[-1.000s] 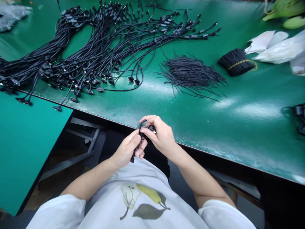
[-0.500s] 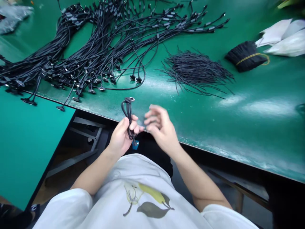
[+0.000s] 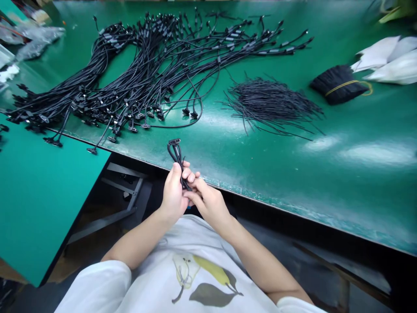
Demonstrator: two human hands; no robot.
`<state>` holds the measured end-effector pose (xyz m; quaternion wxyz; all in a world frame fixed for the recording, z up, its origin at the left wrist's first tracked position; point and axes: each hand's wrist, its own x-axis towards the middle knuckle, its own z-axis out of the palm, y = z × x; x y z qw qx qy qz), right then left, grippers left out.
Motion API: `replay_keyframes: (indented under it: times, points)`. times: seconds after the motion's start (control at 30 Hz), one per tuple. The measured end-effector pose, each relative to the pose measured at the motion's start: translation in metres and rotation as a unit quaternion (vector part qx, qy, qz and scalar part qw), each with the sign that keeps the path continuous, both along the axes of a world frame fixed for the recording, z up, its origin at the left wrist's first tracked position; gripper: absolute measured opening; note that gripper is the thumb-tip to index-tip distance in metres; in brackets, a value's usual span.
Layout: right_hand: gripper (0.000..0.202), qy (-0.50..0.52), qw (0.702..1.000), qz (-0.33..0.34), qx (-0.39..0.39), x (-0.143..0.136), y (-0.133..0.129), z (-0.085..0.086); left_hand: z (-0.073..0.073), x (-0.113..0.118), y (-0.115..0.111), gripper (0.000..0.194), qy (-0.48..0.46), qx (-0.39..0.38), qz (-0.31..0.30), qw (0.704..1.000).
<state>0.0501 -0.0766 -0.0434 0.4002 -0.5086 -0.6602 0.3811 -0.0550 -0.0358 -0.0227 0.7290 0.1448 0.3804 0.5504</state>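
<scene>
A folded black cable [image 3: 176, 152] stands upright in my left hand [image 3: 174, 191], whose thumb and fingers close round its middle. Its metal-ended connector shows at the top of the bundle. My right hand [image 3: 210, 202] is at the lower end of the same bundle, thumb and forefinger pinched against it beside my left fingers. Both hands are just in front of the table's edge. What lies between the pinched right fingertips is mostly hidden.
Many black cables with connectors [image 3: 130, 87] spread over the green table [image 3: 260, 165]. Right of them lie a loose pile of thin black ties [image 3: 273, 102], a banded black bundle [image 3: 339, 84] and white sheets [image 3: 391, 61]. A lower green surface [image 3: 45, 191] is at left.
My right hand has moved down and left onto the bundle, its fingers now pinched. My left hand still holds the cable. The camera view has shifted slightly.
</scene>
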Motion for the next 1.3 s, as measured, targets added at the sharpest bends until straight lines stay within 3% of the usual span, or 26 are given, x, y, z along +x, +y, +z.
replay_keyframes:
  times: [0.1,0.2,0.23,0.3,0.37,0.5,0.57,0.7,0.73,0.87,1.0,1.07,1.17,1.23,1.3]
  points:
    - [0.016,0.004,0.997,0.073,-0.008,0.022,0.004,0.013,-0.003,-0.004,-0.001,0.027,0.028,0.010,-0.035,0.999]
    - [0.033,0.132,0.991,-0.030,-0.002,0.041,0.017,0.027,-0.008,-0.003,-0.007,0.031,0.079,0.054,-0.086,0.992]
    - [0.043,0.196,0.978,-0.069,-0.008,0.044,0.022,0.030,-0.011,0.000,-0.010,0.033,0.092,0.063,-0.126,0.986]
    - [0.055,0.311,0.945,-0.080,-0.052,0.043,0.029,0.034,-0.017,0.006,-0.019,0.037,0.105,0.064,-0.222,0.967]
    - [0.040,0.403,0.907,-0.061,-0.105,0.037,0.032,0.035,-0.023,0.012,-0.030,0.043,0.108,0.052,-0.292,0.949]
    - [0.033,0.519,0.842,-0.090,-0.115,0.026,0.023,0.032,-0.028,0.019,-0.048,0.058,0.124,0.019,-0.323,0.938]
    - [0.031,0.521,0.842,-0.083,-0.109,0.027,0.013,0.030,-0.028,0.021,-0.053,0.062,0.131,0.010,-0.310,0.942]
    - [0.068,0.489,0.861,-0.071,-0.123,0.040,-0.011,0.019,-0.024,0.022,-0.049,0.056,0.184,0.011,-0.275,0.944]
    - [0.069,0.479,0.865,-0.068,-0.134,0.045,-0.017,0.015,-0.023,0.023,-0.047,0.054,0.214,0.021,-0.280,0.936]
    - [0.040,0.443,0.878,-0.059,-0.172,0.060,-0.035,-0.003,-0.027,0.032,-0.044,0.047,0.310,0.072,-0.362,0.876]
    - [0.038,0.418,0.886,-0.106,-0.171,0.079,-0.039,-0.007,-0.035,0.052,-0.040,0.047,0.296,0.120,-0.448,0.835]
    - [0.040,0.400,0.888,-0.157,-0.165,0.105,-0.036,-0.002,-0.034,0.062,-0.030,0.044,0.276,0.191,-0.479,0.811]
    - [0.038,0.293,0.894,-0.323,-0.103,0.180,-0.031,0.022,-0.027,0.064,-0.001,0.042,0.299,0.325,-0.459,0.771]
    - [0.032,0.097,0.887,-0.450,-0.033,0.245,-0.025,0.048,-0.024,0.052,0.024,0.038,0.364,0.382,-0.400,0.750]
    - [0.025,0.032,0.904,-0.426,-0.030,0.302,-0.014,0.075,-0.024,0.031,0.049,0.033,0.438,0.398,-0.329,0.736]
